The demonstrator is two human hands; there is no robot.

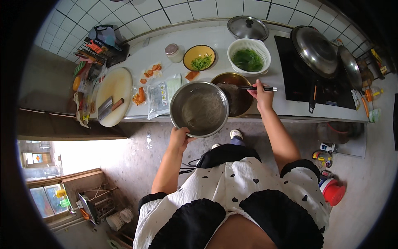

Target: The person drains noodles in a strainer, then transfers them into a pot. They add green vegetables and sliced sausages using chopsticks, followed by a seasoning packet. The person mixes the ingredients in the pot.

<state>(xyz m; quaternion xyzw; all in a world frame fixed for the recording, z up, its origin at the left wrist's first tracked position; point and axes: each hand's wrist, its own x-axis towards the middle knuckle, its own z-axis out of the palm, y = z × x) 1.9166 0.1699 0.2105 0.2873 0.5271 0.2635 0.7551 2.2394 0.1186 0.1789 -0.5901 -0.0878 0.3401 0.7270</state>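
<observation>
My left hand (179,139) grips the near rim of a steel bowl (177,99), held tilted at the counter's front edge. Inside it lie fine, greyish strands (204,107) that look like soaked glass noodles. My right hand (263,96) is closed around dark chopsticks (269,88) with silvery ends. Their tips reach left into a golden-rimmed bowl (237,77), where a greyish clump (227,88) sits by them in dark contents. The steel bowl overlaps the left side of the golden one. Whether the chopsticks pinch the clump, I cannot tell.
Behind stand a white colander (265,62) with leafy greens, a yellow bowl (191,52) of cut green vegetables and a lidded jar (173,53). A cleaver (105,108) lies on the round cutting board (118,81) at left. At right, a lidded pan (315,50) stands on the black cooktop (290,87).
</observation>
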